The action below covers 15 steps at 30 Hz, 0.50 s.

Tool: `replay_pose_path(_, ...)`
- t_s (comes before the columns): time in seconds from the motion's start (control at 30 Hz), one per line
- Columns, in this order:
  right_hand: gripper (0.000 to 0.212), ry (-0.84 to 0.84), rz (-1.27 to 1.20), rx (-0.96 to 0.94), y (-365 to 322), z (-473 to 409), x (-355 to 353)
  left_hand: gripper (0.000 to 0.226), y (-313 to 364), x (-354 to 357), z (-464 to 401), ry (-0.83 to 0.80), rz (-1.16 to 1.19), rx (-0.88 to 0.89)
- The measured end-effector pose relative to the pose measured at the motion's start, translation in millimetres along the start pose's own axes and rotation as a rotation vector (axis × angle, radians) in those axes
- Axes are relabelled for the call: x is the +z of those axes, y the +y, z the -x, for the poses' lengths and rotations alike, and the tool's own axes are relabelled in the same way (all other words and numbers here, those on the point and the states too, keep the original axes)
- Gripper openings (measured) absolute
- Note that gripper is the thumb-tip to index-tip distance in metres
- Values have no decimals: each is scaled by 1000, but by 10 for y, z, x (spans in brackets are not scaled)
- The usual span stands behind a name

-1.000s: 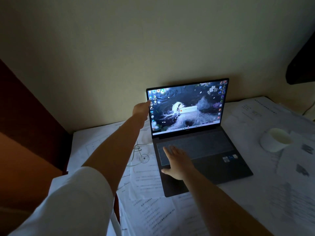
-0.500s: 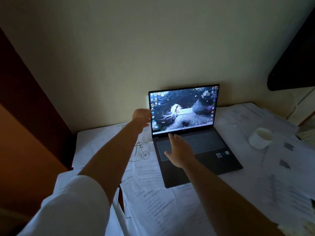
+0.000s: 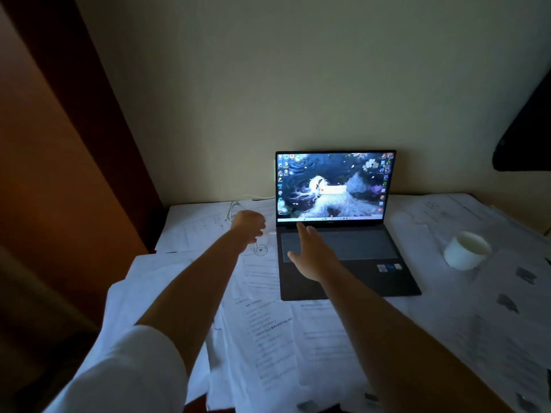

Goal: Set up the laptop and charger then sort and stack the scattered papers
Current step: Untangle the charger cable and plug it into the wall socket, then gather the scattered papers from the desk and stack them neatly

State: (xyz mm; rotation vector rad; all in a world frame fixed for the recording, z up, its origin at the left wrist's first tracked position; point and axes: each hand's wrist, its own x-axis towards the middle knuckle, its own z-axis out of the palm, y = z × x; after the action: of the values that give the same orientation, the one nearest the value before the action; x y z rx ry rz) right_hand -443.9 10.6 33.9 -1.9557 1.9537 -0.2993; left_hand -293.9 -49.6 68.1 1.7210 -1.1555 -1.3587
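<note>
Laptop (image 3: 343, 234) setup looks close to finished, while the paper sorting has not begun, as far as this view shows. It sits open against the wall with its screen lit on a desktop and a small pop-up box in the middle, so opening and powering on are done. Over the left part of its keyboard hovers the right hand (image 3: 313, 257), fingers straight and spread, holding nothing; whether the fingertips actually touch the keys I cannot tell. Just to the left of that hand, beside the laptop's left edge, the left hand (image 3: 249, 226) is loosely curled above the sheets; it seems to hold nothing, though the dim light leaves this uncertain. A thin white charger cable (image 3: 238, 205) loops just behind the left hand and runs along the wall toward the back left corner of the laptop. A small pale piece lies between the left hand and the laptop's side, possibly the plug end, but I cannot tell whether the cable is connected. So I judge the charger step as either just done or still needing a check. Scattered papers (image 3: 268, 338) cover the surface under both forearms and spread out on both sides, overlapping at odd angles and in no stack. Well to the right of the right hand, a white cup (image 3: 466, 248) stands on some of those sheets and would have to be lifted before they can be gathered.
</note>
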Motion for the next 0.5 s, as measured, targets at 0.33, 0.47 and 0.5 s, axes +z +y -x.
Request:
replay_pose_path(0.33,73,-76,-73,-143,228,365,-115,22,-424,137,690,135,-1,-55)
replay_pose_path(0.47,73,-88,-74,-184,225,442,-70,26,-517,155,880,130,-43,-70)
replay_pose_path(0.5,72,-90,-67,-191,216,461,-52,23,-559,139,912,162,-46,-58)
